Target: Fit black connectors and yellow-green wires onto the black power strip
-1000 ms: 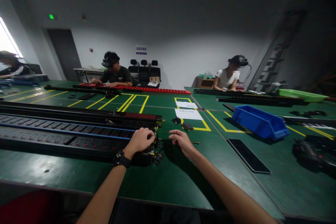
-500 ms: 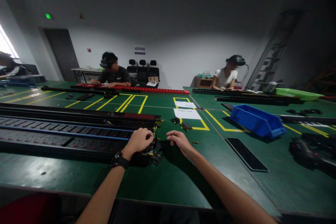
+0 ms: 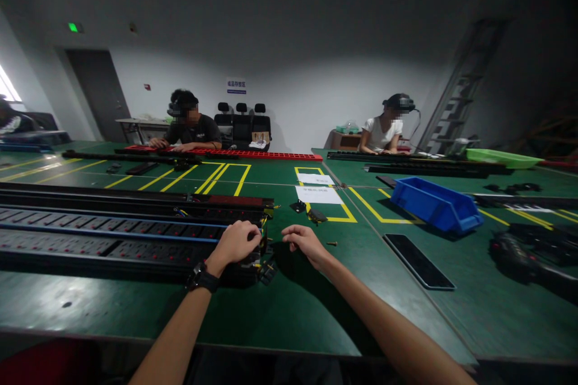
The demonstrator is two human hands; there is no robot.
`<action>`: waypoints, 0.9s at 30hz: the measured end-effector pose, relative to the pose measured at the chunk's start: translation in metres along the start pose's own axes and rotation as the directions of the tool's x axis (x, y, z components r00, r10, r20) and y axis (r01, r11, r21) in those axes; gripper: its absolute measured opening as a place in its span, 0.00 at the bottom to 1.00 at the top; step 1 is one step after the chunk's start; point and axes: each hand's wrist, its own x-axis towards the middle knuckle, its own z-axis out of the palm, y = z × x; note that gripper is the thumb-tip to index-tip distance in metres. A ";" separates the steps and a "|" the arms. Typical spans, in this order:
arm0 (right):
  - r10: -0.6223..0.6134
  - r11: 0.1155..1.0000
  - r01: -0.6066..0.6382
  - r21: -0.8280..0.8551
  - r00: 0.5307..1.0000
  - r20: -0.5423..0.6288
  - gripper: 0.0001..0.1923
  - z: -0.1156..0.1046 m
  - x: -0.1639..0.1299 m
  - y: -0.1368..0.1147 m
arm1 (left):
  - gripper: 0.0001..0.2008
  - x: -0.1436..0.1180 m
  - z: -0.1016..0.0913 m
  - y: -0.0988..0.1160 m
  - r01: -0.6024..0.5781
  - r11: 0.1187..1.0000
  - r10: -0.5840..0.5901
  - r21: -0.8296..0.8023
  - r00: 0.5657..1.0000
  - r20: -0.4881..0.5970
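Observation:
Long black power strips with rows of sockets (image 3: pixel 76 245) lie side by side at the left. My left hand (image 3: pixel 237 240), with a watch on its wrist, rests with bent fingers on the right end of the nearest strip. Just past its fingertips stands a dark end piece (image 3: pixel 264 239), partly hidden. A small black part with yellow wires (image 3: pixel 267 272) hangs at the strip's near corner. To the right, my right hand (image 3: pixel 307 243) is held apart from the strip, thumb and fingers pinched together; anything between them is too small to make out. Beside it lies a brass-coloured screw (image 3: pixel 332 243).
A phone-like black slab (image 3: pixel 419 260) and a blue bin (image 3: pixel 436 204) are on the right. White paper sheets (image 3: pixel 318 195) and small black parts (image 3: pixel 316 215) lie ahead. Two people work across the green table (image 3: pixel 271 325); a black device (image 3: pixel 519 252) sits far right.
The whole view has shifted slightly, so things appear a little further left. Both hands keep nearly the same pose and place by the strip's end.

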 end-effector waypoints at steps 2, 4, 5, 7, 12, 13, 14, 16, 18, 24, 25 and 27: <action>0.002 1.000 -0.002 0.017 1.000 0.000 0.13 0.000 0.000 0.000 | 0.13 0.000 0.000 0.000 -0.002 1.000 0.002 0.002 1.000 -0.003; 0.006 1.000 -0.006 0.028 1.000 0.003 0.13 0.000 0.000 -0.001 | 0.13 0.000 0.001 -0.001 -0.008 1.000 0.008 0.008 1.000 -0.008; 0.007 1.000 -0.008 0.029 1.000 0.006 0.12 0.000 -0.001 -0.001 | 0.13 0.000 0.002 -0.001 -0.011 1.000 0.011 0.010 1.000 -0.010; 0.006 1.000 -0.007 0.027 1.000 0.009 0.12 0.001 0.000 -0.002 | 0.13 0.000 0.003 -0.002 -0.015 1.000 0.015 0.011 1.000 -0.012; 0.007 1.000 -0.007 0.018 1.000 0.013 0.12 0.001 0.000 -0.002 | 0.13 0.000 0.002 -0.002 -0.007 1.000 0.007 0.001 1.000 -0.014; 0.010 1.000 -0.010 0.019 1.000 0.013 0.11 0.001 -0.001 -0.002 | 0.13 0.000 0.002 -0.001 -0.006 1.000 0.006 0.000 1.000 -0.015; 0.012 1.000 -0.012 0.020 1.000 0.013 0.11 0.000 -0.001 -0.002 | 0.13 0.000 0.001 -0.001 -0.005 1.000 0.005 0.001 1.000 -0.015; 0.014 1.000 -0.014 0.018 1.000 0.016 0.11 0.000 -0.001 -0.002 | 0.13 -0.001 0.000 0.001 -0.004 1.000 0.004 0.007 1.000 -0.015; 0.012 1.000 -0.012 0.010 1.000 0.021 0.11 0.000 -0.001 -0.001 | 0.13 -0.001 0.000 0.001 -0.006 1.000 0.006 0.013 1.000 -0.013; -0.019 0.989 0.024 -0.145 0.999 0.033 0.09 -0.005 0.004 0.004 | 0.13 -0.001 0.000 0.000 -0.012 1.000 0.012 0.010 1.000 -0.012; -0.057 0.970 0.058 -0.235 0.998 0.010 0.09 -0.010 0.005 0.003 | 0.13 -0.001 0.000 0.000 -0.011 1.000 0.011 0.008 1.000 -0.015; -0.185 0.866 0.139 -0.481 0.982 -0.048 0.09 -0.024 0.005 -0.002 | 0.13 -0.002 0.001 0.000 -0.009 1.000 0.009 0.000 1.000 -0.019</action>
